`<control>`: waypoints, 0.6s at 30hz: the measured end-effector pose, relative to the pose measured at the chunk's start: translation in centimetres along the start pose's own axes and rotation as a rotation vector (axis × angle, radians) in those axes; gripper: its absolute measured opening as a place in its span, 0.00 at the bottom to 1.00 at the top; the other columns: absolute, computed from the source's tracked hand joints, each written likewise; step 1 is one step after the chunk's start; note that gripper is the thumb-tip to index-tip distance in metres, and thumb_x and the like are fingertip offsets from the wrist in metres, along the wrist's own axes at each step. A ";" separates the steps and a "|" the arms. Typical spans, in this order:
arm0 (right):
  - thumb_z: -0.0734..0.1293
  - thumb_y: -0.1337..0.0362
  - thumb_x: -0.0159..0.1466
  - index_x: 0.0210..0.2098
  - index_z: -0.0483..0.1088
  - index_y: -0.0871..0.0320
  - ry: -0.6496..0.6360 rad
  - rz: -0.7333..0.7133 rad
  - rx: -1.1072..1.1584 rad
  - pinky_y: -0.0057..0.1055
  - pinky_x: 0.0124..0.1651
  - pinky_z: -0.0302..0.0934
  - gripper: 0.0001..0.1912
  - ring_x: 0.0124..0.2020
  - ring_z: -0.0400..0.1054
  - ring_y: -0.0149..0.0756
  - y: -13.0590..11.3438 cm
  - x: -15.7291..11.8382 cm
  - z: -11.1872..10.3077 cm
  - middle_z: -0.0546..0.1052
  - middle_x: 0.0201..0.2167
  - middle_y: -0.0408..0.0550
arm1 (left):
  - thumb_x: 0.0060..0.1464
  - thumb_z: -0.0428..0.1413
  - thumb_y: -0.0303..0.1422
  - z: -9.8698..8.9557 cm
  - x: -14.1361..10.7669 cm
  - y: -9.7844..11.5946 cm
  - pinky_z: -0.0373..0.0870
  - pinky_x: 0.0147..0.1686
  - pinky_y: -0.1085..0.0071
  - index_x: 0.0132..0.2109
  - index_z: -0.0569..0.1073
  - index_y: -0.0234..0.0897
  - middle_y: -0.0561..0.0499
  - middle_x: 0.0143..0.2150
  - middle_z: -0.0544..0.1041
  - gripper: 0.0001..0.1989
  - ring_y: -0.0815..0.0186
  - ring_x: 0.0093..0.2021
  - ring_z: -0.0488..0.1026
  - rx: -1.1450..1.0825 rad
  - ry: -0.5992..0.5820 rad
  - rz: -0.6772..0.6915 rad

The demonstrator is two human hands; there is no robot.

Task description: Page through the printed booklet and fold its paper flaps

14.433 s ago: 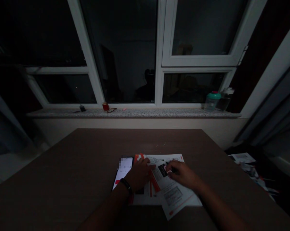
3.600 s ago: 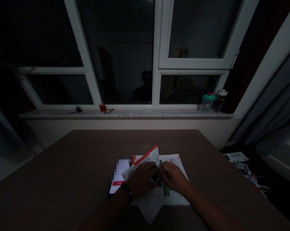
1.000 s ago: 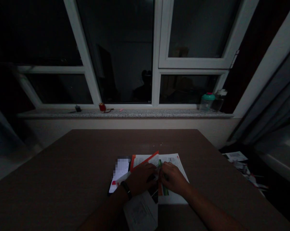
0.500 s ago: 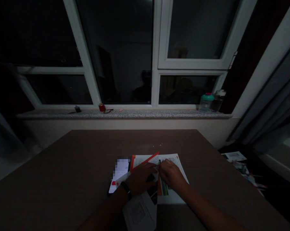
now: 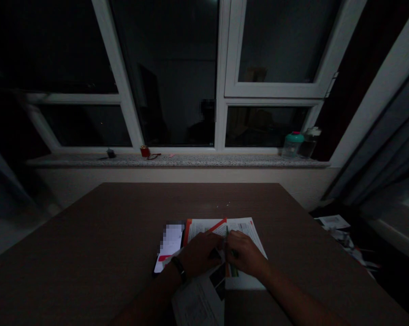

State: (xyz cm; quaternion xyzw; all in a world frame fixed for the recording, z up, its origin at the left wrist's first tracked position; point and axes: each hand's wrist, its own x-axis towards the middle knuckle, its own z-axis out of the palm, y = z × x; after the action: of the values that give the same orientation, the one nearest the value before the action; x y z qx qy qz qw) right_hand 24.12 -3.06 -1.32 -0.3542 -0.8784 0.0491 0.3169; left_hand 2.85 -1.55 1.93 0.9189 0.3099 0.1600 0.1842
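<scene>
Printed paper with text, pictures and an orange-red border [image 5: 245, 283], like a booklet or magazine, lies on the table in front of me. Part of it is turned over at a slant, and its near flap [image 5: 199, 299] reaches toward me. My left hand [image 5: 202, 256], with a dark band on the wrist, presses on the folded part, fingers curled around the paper. My right hand [image 5: 245, 254] is closed with its fingertips pinching along the fold, close beside the left fingers. The exact grip is dark and partly hidden. A lit phone [image 5: 170, 244] lies to the left, partly under a paper corner.
The brown table [image 5: 72, 253] stands against a wall below a window. On the granite sill [image 5: 197, 160] are a small red object [image 5: 145, 151], a dark little bottle [image 5: 111, 153], a teal-lidded shaker [image 5: 293, 145] and a clear bottle [image 5: 309, 142]. Papers [image 5: 347, 244] lie beyond the right table edge.
My hands have shifted slightly along the fold, and the raised orange-edged corner sits a little lower. The whole view has moved a touch; the phone stays in place.
</scene>
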 end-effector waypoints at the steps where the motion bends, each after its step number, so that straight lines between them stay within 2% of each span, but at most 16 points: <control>1: 0.62 0.75 0.57 0.28 0.64 0.56 -0.003 0.005 -0.015 0.31 0.37 0.54 0.08 0.34 0.63 0.38 0.1 0.1 0.1 0.69 0.27 0.45 | 0.54 0.62 0.35 0.0 0.0 -0.1 0.62 0.53 0.60 0.50 0.67 0.41 0.48 0.53 0.73 0.18 0.55 0.53 0.68 -0.002 -0.008 0.004; 4: 0.62 0.76 0.58 0.26 0.63 0.56 0.007 0.077 -0.087 0.31 0.37 0.52 0.09 0.33 0.63 0.37 0.4 0.4 0.2 0.69 0.26 0.44 | 0.54 0.62 0.35 0.0 0.1 -0.2 0.61 0.54 0.60 0.46 0.69 0.41 0.49 0.54 0.72 0.14 0.55 0.55 0.66 -0.005 -0.019 0.020; 8: 0.61 0.75 0.60 0.28 0.63 0.56 0.049 0.202 -0.164 0.32 0.39 0.53 0.08 0.34 0.63 0.39 0.3 0.6 0.1 0.70 0.28 0.45 | 0.54 0.62 0.35 0.0 -0.1 -0.2 0.61 0.55 0.60 0.50 0.69 0.42 0.49 0.54 0.73 0.17 0.55 0.56 0.66 -0.008 -0.013 0.014; 14: 0.61 0.75 0.60 0.31 0.63 0.56 0.134 0.258 -0.053 0.32 0.39 0.55 0.08 0.35 0.63 0.39 0.2 0.4 -0.2 0.70 0.31 0.47 | 0.53 0.63 0.35 0.2 -0.4 -0.3 0.56 0.60 0.56 0.52 0.68 0.41 0.47 0.61 0.67 0.20 0.53 0.62 0.61 0.006 0.006 0.048; 18: 0.61 0.76 0.58 0.30 0.62 0.56 0.158 0.261 -0.004 0.32 0.40 0.56 0.08 0.35 0.63 0.39 0.3 0.3 -0.1 0.70 0.30 0.46 | 0.53 0.62 0.32 0.1 -0.3 -0.1 0.57 0.59 0.57 0.49 0.69 0.41 0.47 0.59 0.69 0.17 0.54 0.60 0.64 0.021 -0.008 0.040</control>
State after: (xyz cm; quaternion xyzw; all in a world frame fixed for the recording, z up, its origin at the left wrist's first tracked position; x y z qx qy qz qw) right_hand 24.17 -2.67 -1.15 -0.4688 -0.7973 0.0603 0.3753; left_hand 2.55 -1.69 1.73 0.9275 0.2922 0.1565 0.1726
